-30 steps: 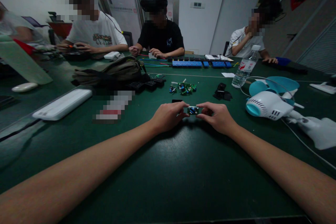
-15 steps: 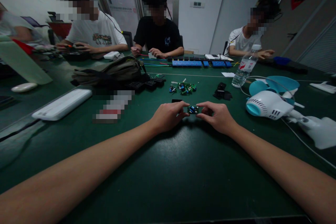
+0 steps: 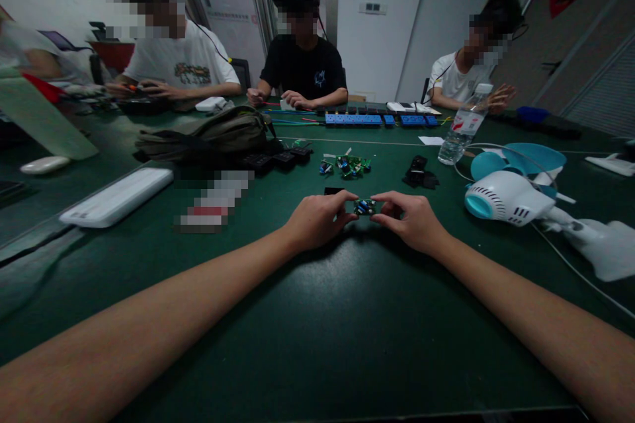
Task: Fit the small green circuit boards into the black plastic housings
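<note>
Since the earlier frame, a co-worker's hands at upper right are coming together. At frame centre, the left hand is pinching the circuit board by its left edge, the right hand by its right; uneven pressure could be making it slip. Fingers are covering both ends, its underside is facing away, its components are looking too small to identify.

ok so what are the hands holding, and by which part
A small circuit board, its left end pinched by the left hand, its right end by the right hand.
</note>
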Motion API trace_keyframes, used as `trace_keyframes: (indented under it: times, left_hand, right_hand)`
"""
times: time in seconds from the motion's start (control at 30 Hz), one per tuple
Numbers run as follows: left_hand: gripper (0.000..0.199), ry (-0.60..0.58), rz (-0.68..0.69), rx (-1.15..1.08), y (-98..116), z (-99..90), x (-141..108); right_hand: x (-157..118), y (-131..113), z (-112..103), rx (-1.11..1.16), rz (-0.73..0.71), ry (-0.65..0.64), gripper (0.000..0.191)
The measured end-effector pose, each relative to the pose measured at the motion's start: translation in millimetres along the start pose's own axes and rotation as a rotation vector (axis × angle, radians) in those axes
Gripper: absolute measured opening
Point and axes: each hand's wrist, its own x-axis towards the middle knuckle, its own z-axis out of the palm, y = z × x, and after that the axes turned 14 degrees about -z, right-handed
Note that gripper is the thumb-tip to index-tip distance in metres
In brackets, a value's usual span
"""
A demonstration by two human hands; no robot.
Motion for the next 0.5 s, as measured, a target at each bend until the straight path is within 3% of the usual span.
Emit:
trace_keyframes:
  times: [0.5]
  left_hand:
    - [0.031,-0.024,-0.006,-0.032,2.5,-2.0,-0.5]
  right_hand:
    - [0.0,-0.7,-1.0,-0.007,0.001,-0.007,0.027]
